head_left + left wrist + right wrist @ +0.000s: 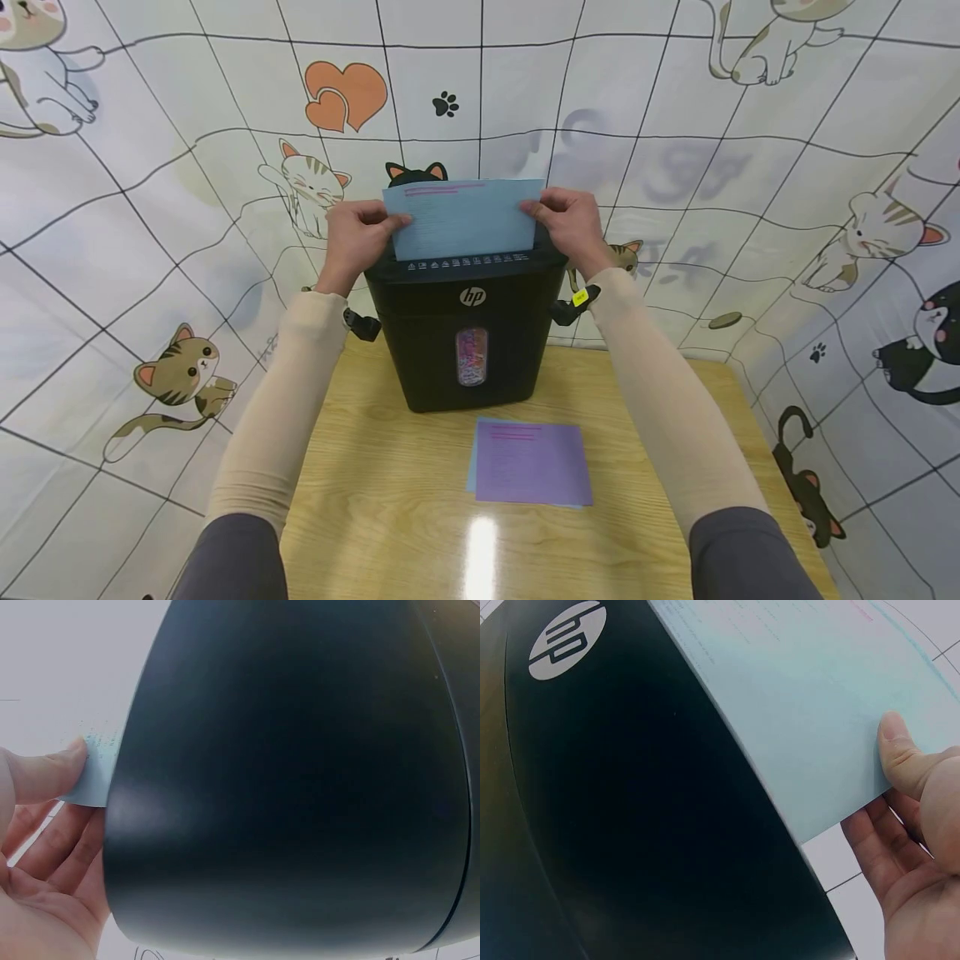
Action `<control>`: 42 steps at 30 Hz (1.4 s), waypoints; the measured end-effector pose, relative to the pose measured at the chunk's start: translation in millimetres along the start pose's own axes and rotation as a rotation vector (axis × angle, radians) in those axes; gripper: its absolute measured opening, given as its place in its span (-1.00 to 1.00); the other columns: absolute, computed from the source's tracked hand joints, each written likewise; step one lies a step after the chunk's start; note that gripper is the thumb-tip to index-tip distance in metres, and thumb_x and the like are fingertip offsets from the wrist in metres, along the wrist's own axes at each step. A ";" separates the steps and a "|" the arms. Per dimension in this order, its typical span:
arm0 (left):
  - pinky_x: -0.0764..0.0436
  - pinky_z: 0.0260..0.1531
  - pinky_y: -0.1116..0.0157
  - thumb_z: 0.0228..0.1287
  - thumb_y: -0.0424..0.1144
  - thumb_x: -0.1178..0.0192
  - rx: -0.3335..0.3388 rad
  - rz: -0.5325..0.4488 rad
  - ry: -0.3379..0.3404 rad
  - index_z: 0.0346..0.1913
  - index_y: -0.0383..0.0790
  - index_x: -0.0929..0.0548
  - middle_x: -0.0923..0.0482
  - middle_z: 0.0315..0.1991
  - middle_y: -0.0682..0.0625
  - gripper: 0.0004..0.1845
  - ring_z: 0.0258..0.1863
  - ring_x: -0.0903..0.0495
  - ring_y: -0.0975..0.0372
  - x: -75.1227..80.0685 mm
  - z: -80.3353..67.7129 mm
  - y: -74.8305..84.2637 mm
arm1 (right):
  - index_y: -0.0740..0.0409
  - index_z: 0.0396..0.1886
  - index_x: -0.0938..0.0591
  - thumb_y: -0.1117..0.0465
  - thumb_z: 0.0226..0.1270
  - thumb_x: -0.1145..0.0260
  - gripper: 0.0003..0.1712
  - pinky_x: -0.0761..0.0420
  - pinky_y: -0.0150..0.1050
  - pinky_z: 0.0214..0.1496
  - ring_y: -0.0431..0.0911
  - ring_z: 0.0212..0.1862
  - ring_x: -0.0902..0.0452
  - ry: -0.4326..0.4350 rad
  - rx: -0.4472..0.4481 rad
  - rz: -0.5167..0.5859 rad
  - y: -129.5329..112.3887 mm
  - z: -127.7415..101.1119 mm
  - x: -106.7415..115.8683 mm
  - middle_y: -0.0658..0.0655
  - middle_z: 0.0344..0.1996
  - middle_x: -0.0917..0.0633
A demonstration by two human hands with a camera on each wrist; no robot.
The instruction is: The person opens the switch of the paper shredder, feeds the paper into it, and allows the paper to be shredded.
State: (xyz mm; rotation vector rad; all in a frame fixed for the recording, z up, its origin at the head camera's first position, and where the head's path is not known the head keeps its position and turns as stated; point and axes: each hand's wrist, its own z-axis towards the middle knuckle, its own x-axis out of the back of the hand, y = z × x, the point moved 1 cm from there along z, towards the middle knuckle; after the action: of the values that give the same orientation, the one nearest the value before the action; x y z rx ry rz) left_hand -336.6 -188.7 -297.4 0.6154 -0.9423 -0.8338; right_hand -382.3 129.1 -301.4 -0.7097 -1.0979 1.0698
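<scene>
A light blue sheet of paper [463, 223] stands upright over the top of a black HP paper shredder [427, 342], its lower edge at the shredder's top. The left hand [358, 237] pinches the sheet's left edge between thumb and fingers. On the opposite edge, the right hand [573, 223] pinches it the same way, the thumb [900, 754] on the near face. Printed lines and pink strokes show near the sheet's upper edge. In the left wrist view, the shredder's dark side [285, 780] hides most of the paper.
In front of the shredder, a purple sheet [534, 467] lies over a blue one [472, 467] on the wooden table [390, 517]. Shredded bits show through the shredder's window [472, 357]. A cat-patterned white sheet [247, 100] hangs behind and at both sides.
</scene>
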 end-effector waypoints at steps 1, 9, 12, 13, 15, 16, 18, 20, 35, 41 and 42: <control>-0.38 -0.39 0.35 0.31 -0.07 -0.42 -0.001 0.004 0.001 -0.45 -0.36 -0.70 -0.70 -0.41 -0.14 -0.63 -0.40 -0.53 0.26 -0.4 -0.1 0.3 | 0.08 -0.33 -0.75 -0.12 0.29 -0.47 -0.65 -0.48 -0.30 -0.09 -0.12 -0.19 -0.50 -0.001 0.004 0.001 0.7 -0.2 0.1 -0.08 -0.38 -0.67; -0.45 -0.35 0.39 0.30 -0.07 -0.43 0.037 0.004 -0.010 -0.24 -0.26 -0.83 -0.80 -0.26 -0.13 -0.73 -0.36 -0.60 0.31 0.3 -1.3 -0.9 | 0.09 -0.29 -0.76 -0.12 0.30 -0.46 -0.65 -0.50 -0.30 -0.03 -0.14 -0.12 -0.55 -0.025 -0.022 0.013 2.7 -1.7 -2.3 -0.04 -0.28 -0.72; -0.41 -0.39 0.37 0.30 -0.08 -0.43 0.033 0.007 -0.014 -0.26 -0.26 -0.83 -0.76 -0.33 -0.12 -0.73 -0.40 -0.55 0.28 1.1 -2.2 -2.8 | 0.11 -0.27 -0.77 -0.10 0.32 -0.45 -0.64 -0.52 -0.29 -0.01 -0.12 -0.11 -0.56 -0.035 -0.022 0.016 3.4 -3.3 -3.9 -0.03 -0.27 -0.73; -0.40 -0.40 0.36 0.29 -0.08 -0.44 0.031 0.008 -0.014 -0.26 -0.26 -0.83 -0.75 -0.35 -0.10 -0.73 -0.41 -0.53 0.27 1.2 -2.5 -3.5 | 0.11 -0.26 -0.78 -0.10 0.32 -0.45 -0.65 -0.53 -0.28 0.00 -0.12 -0.10 -0.57 -0.038 -0.019 0.015 3.6 -3.7 -4.4 -0.03 -0.26 -0.74; -0.40 -0.40 0.35 0.28 -0.08 -0.45 0.035 0.004 -0.013 -0.24 -0.24 -0.85 -0.76 -0.36 -0.06 -0.75 -0.41 -0.53 0.27 1.2 -3.1 -4.6 | 0.10 -0.24 -0.78 -0.10 0.33 -0.45 -0.65 -0.54 -0.26 0.01 -0.11 -0.10 -0.58 -0.041 -0.011 0.011 4.1 -4.5 -4.8 -0.01 -0.25 -0.75; -0.41 -0.39 0.36 0.28 -0.08 -0.45 0.038 -0.002 -0.014 -0.21 -0.22 -0.85 -0.77 -0.36 -0.05 -0.75 -0.41 -0.55 0.29 1.1 -3.4 -5.1 | 0.10 -0.23 -0.79 -0.11 0.32 -0.45 -0.64 -0.54 -0.25 0.02 -0.11 -0.09 -0.59 -0.040 -0.009 0.007 4.5 -4.7 -5.0 -0.01 -0.24 -0.75; -0.42 -0.38 0.36 0.28 -0.07 -0.45 0.043 -0.012 -0.018 -0.18 -0.20 -0.86 -0.78 -0.34 -0.02 -0.74 -0.39 -0.56 0.30 0.6 -4.0 -5.8 | 0.09 -0.22 -0.79 -0.12 0.32 -0.45 -0.64 -0.55 -0.24 0.03 -0.11 -0.08 -0.60 -0.037 -0.005 -0.001 5.3 -4.9 -4.8 0.01 -0.22 -0.76; -0.42 -0.37 0.36 0.27 -0.06 -0.45 0.041 -0.018 -0.024 -0.18 -0.20 -0.86 -0.78 -0.35 0.00 -0.74 -0.40 -0.55 0.30 0.1 -4.7 -6.0 | 0.10 -0.20 -0.79 -0.13 0.32 -0.45 -0.62 -0.56 -0.23 0.05 -0.12 -0.08 -0.61 -0.036 -0.003 -0.005 6.0 -5.2 -4.1 0.03 -0.20 -0.77; -0.48 -0.37 0.36 0.28 -0.03 -0.45 0.074 -0.039 -0.055 -0.21 -0.20 -0.85 -0.72 -0.40 0.04 -0.73 -0.40 -0.57 0.24 -1.1 -6.2 -9.3 | 0.05 -0.20 -0.80 -0.18 0.25 -0.48 -0.60 -0.56 -0.25 0.01 -0.13 -0.09 -0.60 -0.033 -0.009 -0.010 6.0 -5.1 -0.9 0.00 -0.19 -0.77; -0.48 -0.37 0.36 0.27 -0.01 -0.45 0.075 -0.031 -0.062 -0.24 -0.20 -0.85 -0.73 -0.39 0.03 -0.72 -0.40 -0.57 0.25 -1.3 -5.9 -10.5 | 0.04 -0.15 -0.81 -0.16 0.28 -0.45 -0.61 -0.60 -0.16 0.15 -0.13 -0.03 -0.63 -0.053 -0.035 -0.004 4.5 -6.0 0.3 0.02 -0.11 -0.78; -0.48 -0.36 0.35 0.27 -0.01 -0.45 0.078 -0.029 -0.063 -0.25 -0.19 -0.85 -0.72 -0.39 0.04 -0.72 -0.40 -0.57 0.25 -0.9 -6.1 -11.1 | 0.04 -0.15 -0.80 -0.16 0.29 -0.45 -0.61 -0.60 -0.16 0.15 -0.13 -0.02 -0.63 -0.058 -0.036 -0.004 4.3 -6.3 0.0 0.02 -0.11 -0.77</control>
State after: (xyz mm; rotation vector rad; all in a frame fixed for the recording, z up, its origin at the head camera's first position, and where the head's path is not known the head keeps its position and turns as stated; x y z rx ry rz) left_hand -335.3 -193.4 -309.1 0.6746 -1.0289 -0.8496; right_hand -377.8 130.9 -307.3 -0.7087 -1.1707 1.0755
